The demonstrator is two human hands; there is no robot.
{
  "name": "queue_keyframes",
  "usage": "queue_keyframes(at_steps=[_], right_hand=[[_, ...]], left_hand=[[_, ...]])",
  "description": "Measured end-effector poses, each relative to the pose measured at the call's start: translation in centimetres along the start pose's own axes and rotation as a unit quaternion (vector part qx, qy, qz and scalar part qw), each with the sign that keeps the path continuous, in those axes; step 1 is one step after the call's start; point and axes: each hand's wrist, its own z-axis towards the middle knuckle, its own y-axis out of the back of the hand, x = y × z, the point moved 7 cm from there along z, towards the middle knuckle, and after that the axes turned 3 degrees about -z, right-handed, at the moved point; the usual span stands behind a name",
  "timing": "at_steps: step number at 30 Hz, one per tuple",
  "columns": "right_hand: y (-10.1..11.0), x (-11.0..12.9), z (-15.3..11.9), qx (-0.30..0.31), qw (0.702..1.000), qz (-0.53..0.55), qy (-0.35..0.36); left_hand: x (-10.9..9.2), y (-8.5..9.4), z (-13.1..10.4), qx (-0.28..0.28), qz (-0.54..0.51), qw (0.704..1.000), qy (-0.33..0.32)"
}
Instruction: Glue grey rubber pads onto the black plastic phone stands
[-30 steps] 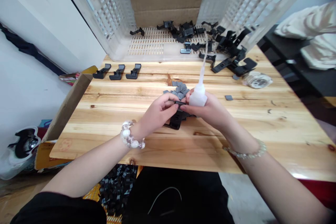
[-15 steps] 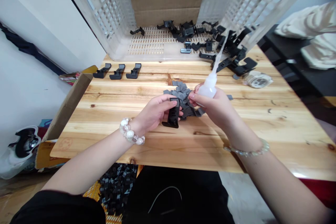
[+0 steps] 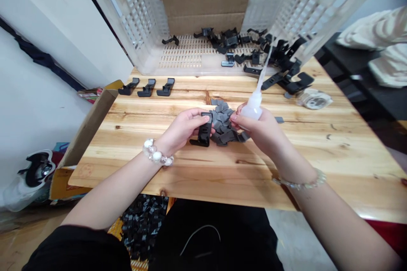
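My left hand (image 3: 187, 129) is closed on a black plastic bracket (image 3: 204, 133), thumb pressed on the grey patch at its upper end. In my right hand (image 3: 259, 125) is a white squeeze bottle (image 3: 253, 103), its long thin nozzle pointing up and away from me. Between the hands lies a pile of small grey pads (image 3: 224, 123) on the wooden table; my right fingertips are just above its right side. Three similar black brackets (image 3: 146, 88) stand in a row at the back left of the table.
A white plastic basket (image 3: 178, 70) lies at the back with several black brackets (image 3: 230, 40) inside and some spilling out at right. Near them is a roll of tape (image 3: 314, 99). Below the table's front edge, a container of small black parts (image 3: 144, 224) stands by my lap.
My left hand has shifted slightly left and up with the bracket, which has turned a little. My right hand still holds the bottle in nearly the same place. The view has moved slightly.
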Motion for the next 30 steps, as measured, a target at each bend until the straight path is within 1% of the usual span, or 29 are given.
queue_keyframes(at_steps=[5,8,10,13,15,17,19,22,26,30], right_hand=[[0.0,-0.2,0.2,-0.008,1.000,0.005,-0.002],[0.2,-0.6,0.5,-0.019,1.000,0.010,-0.020],[0.5,-0.8,0.9,-0.029,0.999,0.015,-0.027],[1.0,-1.1,1.3,-0.038,0.999,0.016,-0.029],[1.4,-1.1,1.5,-0.045,0.999,0.016,-0.027],[1.9,-1.1,1.8,-0.051,0.998,0.019,-0.021],[2.4,-1.1,2.0,-0.061,0.998,0.020,-0.019],[2.7,-0.8,2.1,-0.072,0.997,0.020,-0.014],[2.2,-0.6,1.9,-0.066,0.998,0.018,-0.001],[1.6,-0.6,1.8,-0.057,0.998,0.006,0.021]], left_hand=[[-1.2,2.0,0.8,-0.069,0.034,0.995,-0.059],[-3.1,3.7,1.8,-0.119,0.116,0.982,-0.086],[-4.9,5.1,3.2,-0.158,0.174,0.966,-0.108],[-7.6,7.2,6.2,-0.200,0.236,0.941,-0.135],[-8.9,8.1,8.2,-0.224,0.287,0.920,-0.141],[-9.9,8.3,9.8,-0.248,0.347,0.891,-0.156],[-10.5,7.7,10.6,-0.257,0.404,0.858,-0.185],[-10.3,5.5,11.3,-0.229,0.473,0.821,-0.225],[-8.2,1.9,12.7,-0.158,0.531,0.800,-0.230],[-6.5,-0.5,14.9,-0.111,0.556,0.794,-0.220]])
